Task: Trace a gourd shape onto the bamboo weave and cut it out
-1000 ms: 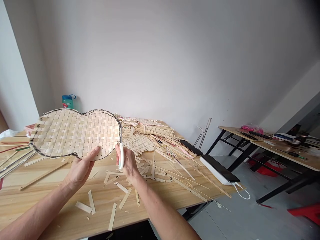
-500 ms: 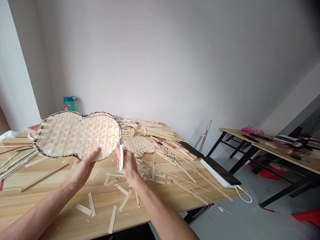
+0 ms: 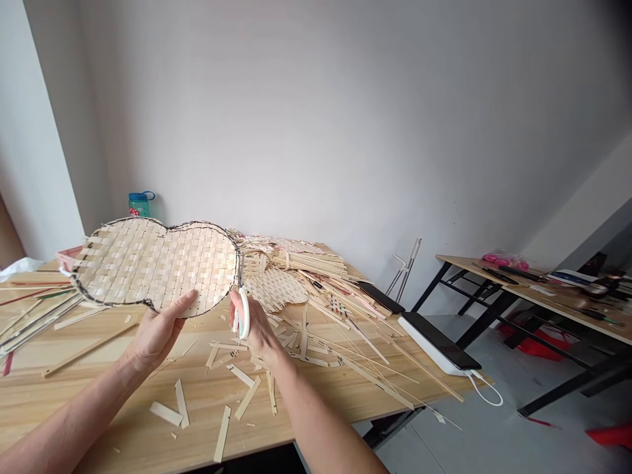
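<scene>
A woven panel [image 3: 158, 266] of pale strips, with a dark outline along its curved edge, is held up above the wooden table [image 3: 123, 415]. My left hand [image 3: 160, 332] grips its lower edge, the thumb lying on the front face. In my right hand [image 3: 254, 326] are white-handled scissors [image 3: 243, 316], their blades pointing up along the panel's right edge. Cut strip pieces [image 3: 166, 413] lie scattered on the table below both hands.
Behind the right hand are another woven piece [image 3: 276, 289] and a heap of long strips [image 3: 316, 263]. A black phone [image 3: 439, 339] on a white block sits at the table's right edge. A blue-lidded bottle [image 3: 139, 204] stands at the back left.
The scissors have turned slightly in my right hand, so their handle loops show more. The woven panel has tilted a little, its left end shifting right. My left hand keeps its hold.
</scene>
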The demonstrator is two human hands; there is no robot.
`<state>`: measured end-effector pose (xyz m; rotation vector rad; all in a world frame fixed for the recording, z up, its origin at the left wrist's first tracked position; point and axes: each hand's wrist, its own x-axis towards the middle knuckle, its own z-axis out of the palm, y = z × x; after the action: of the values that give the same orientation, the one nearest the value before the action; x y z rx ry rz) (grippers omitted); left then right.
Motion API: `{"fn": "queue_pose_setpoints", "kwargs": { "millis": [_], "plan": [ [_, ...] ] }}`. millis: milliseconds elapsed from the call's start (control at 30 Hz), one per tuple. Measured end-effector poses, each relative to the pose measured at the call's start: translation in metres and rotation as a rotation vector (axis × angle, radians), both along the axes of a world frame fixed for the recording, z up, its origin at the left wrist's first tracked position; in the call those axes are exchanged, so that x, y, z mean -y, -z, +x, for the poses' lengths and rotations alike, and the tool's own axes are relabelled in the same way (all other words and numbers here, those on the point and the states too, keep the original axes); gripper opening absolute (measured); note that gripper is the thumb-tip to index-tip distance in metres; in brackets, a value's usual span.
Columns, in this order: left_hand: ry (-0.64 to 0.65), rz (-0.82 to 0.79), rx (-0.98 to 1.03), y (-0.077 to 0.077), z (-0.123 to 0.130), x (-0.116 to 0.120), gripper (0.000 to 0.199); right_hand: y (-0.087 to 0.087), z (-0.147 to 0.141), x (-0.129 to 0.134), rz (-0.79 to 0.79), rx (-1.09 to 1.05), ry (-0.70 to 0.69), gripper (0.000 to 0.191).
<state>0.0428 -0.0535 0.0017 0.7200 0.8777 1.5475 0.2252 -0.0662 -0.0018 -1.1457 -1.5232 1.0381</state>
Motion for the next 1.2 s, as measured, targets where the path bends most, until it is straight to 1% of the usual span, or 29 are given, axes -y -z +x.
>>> {"fn": "queue_pose_setpoints", "kwargs": {
  "millis": [67, 200, 333, 433, 667, 767, 900, 1067, 1200],
  "plan": [
    [0.027, 0.027, -0.006, 0.001, -0.001, 0.0, 0.023, -0.002, 0.003, -0.001, 0.038, 0.036, 0.003, 0.065],
    [0.08, 0.029, -0.047, 0.003, -0.003, 0.0, 0.023, -0.002, 0.008, -0.005, 0.081, 0.08, 0.003, 0.069],
    [0.114, 0.02, -0.068, 0.003, -0.005, -0.001, 0.027, -0.001, 0.013, -0.008, 0.087, 0.058, 0.012, 0.067],
    [0.144, 0.013, -0.091, 0.001, -0.007, -0.002, 0.026, 0.0, 0.016, -0.009, 0.077, 0.03, 0.005, 0.066],
    [0.12, -0.027, -0.126, -0.007, -0.01, -0.002, 0.024, 0.0, 0.022, -0.009, 0.054, -0.017, -0.042, 0.062],
    [0.142, -0.046, -0.148, -0.009, -0.013, -0.002, 0.025, -0.002, 0.022, -0.008, 0.059, -0.028, -0.054, 0.062],
    [0.148, -0.059, -0.159, -0.009, -0.017, -0.004, 0.031, -0.002, 0.021, -0.008, 0.069, -0.065, -0.041, 0.061],
    [0.167, -0.013, -0.176, -0.006, -0.02, -0.007, 0.037, 0.001, 0.021, -0.009, 0.035, -0.117, -0.052, 0.057],
    [0.177, -0.01, -0.182, -0.006, -0.021, -0.008, 0.039, 0.002, 0.019, -0.01, 0.05, -0.117, -0.011, 0.059]
  ]
}}
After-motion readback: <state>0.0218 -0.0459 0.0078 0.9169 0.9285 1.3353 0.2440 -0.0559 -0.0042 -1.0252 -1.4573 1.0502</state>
